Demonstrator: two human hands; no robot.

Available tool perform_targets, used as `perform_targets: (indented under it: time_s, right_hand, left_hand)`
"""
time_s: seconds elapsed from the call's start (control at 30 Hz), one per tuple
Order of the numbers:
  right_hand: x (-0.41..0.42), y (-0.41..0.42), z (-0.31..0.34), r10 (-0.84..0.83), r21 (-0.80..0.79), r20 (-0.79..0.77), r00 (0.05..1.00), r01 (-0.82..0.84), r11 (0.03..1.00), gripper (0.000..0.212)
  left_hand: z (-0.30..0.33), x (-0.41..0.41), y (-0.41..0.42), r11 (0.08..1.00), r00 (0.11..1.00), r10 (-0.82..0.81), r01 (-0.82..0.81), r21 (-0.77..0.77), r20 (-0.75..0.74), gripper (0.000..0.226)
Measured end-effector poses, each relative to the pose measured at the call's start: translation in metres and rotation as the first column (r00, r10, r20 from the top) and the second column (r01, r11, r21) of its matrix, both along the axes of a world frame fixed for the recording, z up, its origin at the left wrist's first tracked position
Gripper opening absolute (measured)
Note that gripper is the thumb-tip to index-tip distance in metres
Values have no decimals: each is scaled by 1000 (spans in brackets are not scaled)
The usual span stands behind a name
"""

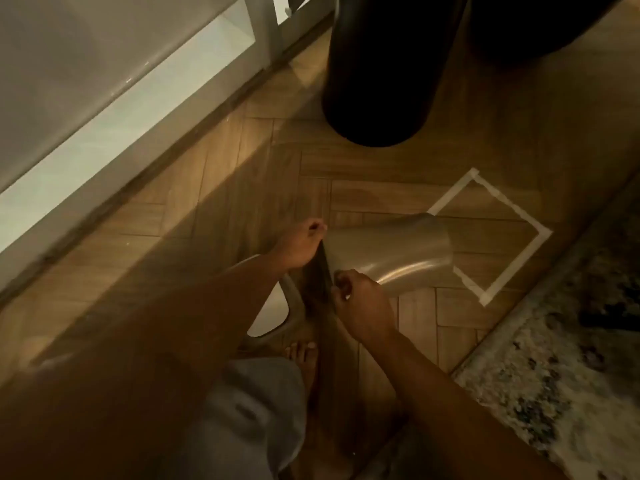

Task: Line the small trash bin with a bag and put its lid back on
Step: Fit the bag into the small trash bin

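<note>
Left hand (300, 244) fingers are curled shut at the upper edge of the small trash bin's (391, 253) mouth. Right hand (360, 299) fingers pinch its lower edge. The metallic bin lies tilted on the wood floor (242, 188), its base overlapping a taped square (491, 233). A dark film at the mouth may be the bag; dim light prevents confirmation. A pale curved object (273, 317) below is partly hidden by the left forearm.

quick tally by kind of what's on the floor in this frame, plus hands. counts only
Small metal bin, tipped on its side: 1
Tall black cylinders: 1 clear, a second dark shape beside it uncertain
White lid-like piece: 1
Taped square outline: 1
Rug: 1
Hands at the bin's rim, left hand, right hand: 2
Total: 7
</note>
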State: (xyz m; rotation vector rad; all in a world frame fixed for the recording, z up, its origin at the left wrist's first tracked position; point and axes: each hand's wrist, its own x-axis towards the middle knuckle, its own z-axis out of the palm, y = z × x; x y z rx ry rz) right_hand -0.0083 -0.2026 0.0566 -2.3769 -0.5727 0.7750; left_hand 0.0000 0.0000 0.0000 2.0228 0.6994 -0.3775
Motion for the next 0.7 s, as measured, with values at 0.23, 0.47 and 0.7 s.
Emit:
perform_targets:
  time_s: [0.23,0.47,0.7]
  right_hand:
    - [3,19,-17,-30,-108,24,999,32,994,24]
    - [11,19,-14,38,-223,10,999,-35,974,21]
    - [26,-16,16,27,-173,72,997,-14,985,12]
  left_hand:
    - [-8,-5,2,1000,998,16,-17,-23,-60,48]
    - [-1,-5,-2,998,998,-45,42,-53,-48,40]
    - [35,6,-20,989,987,-142,144,-31,71,50]
